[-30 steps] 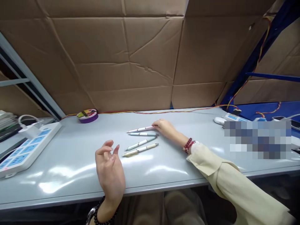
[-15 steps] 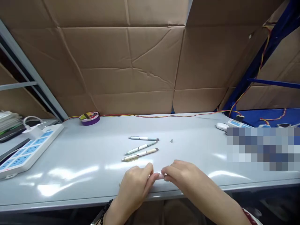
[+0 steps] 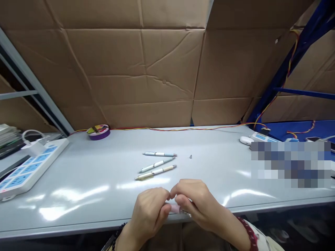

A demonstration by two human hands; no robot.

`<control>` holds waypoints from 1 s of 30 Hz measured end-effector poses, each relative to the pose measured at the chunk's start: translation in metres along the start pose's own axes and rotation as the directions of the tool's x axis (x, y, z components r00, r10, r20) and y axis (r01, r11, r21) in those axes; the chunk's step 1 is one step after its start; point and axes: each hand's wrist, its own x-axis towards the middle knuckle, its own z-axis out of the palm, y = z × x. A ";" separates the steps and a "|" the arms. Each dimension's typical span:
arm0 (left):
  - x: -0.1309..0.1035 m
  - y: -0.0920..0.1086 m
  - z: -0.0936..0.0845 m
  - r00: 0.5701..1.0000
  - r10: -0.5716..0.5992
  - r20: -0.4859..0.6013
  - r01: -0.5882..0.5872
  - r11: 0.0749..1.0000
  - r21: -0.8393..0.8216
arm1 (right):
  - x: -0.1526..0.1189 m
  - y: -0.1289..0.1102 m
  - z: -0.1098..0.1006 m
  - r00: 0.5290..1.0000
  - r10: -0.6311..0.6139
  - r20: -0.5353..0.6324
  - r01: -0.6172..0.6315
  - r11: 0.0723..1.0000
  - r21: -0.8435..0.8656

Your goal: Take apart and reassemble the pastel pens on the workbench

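Near the table's front edge, my left hand (image 3: 150,211) is closed on a pink pen barrel (image 3: 175,208), which sticks out past the thumb. My right hand (image 3: 197,200) meets it from the right, fingertips pinched near the barrel's end. A small shiny metallic part (image 3: 186,213) shows beneath the right fingers; whether they grip it is hidden. Beyond the hands lie a blue-and-white pen (image 3: 159,154), a pale green pen (image 3: 156,165) and a cream pen (image 3: 156,172). A tiny grey piece (image 3: 191,157) lies to their right.
A purple tape roll (image 3: 98,132) sits at the back left. One power strip (image 3: 34,169) lies on the left, another (image 3: 263,137) at the right beside a white device (image 3: 246,140). Cardboard (image 3: 117,62) lines the back. Part of the right side is pixelated.
My right hand has shifted left and turned, its fingertips now beside my left hand's. More of the pink barrel shows, tilted lower, and the metallic part has come into view.
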 end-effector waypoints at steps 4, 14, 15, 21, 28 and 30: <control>0.000 -0.001 -0.002 0.996 -0.067 -0.053 0.064 0.996 -0.059 | 0.011 0.013 -0.021 0.964 0.254 -0.077 -0.266 0.921 -0.285; 0.006 0.002 -0.001 0.989 -0.140 -0.038 0.140 0.990 -0.007 | 0.011 0.089 -0.036 0.886 0.463 -0.038 -0.348 0.607 -0.715; 0.006 0.002 0.000 0.989 -0.142 -0.033 0.142 0.990 0.008 | 0.008 0.087 -0.034 0.893 0.449 -0.032 -0.342 0.630 -0.697; 0.008 0.000 0.004 0.982 -0.189 -0.004 0.189 0.982 0.029 | -0.016 0.039 -0.026 0.927 0.195 -0.322 -0.243 0.963 -0.118; 0.007 0.000 0.007 0.992 -0.109 0.060 0.105 0.993 0.058 | -0.035 0.023 -0.016 0.909 0.220 -0.353 -0.182 0.974 0.137; 0.007 0.001 0.007 0.994 -0.081 0.077 0.077 0.995 0.062 | -0.038 0.028 -0.014 0.910 0.215 -0.355 -0.177 0.975 0.136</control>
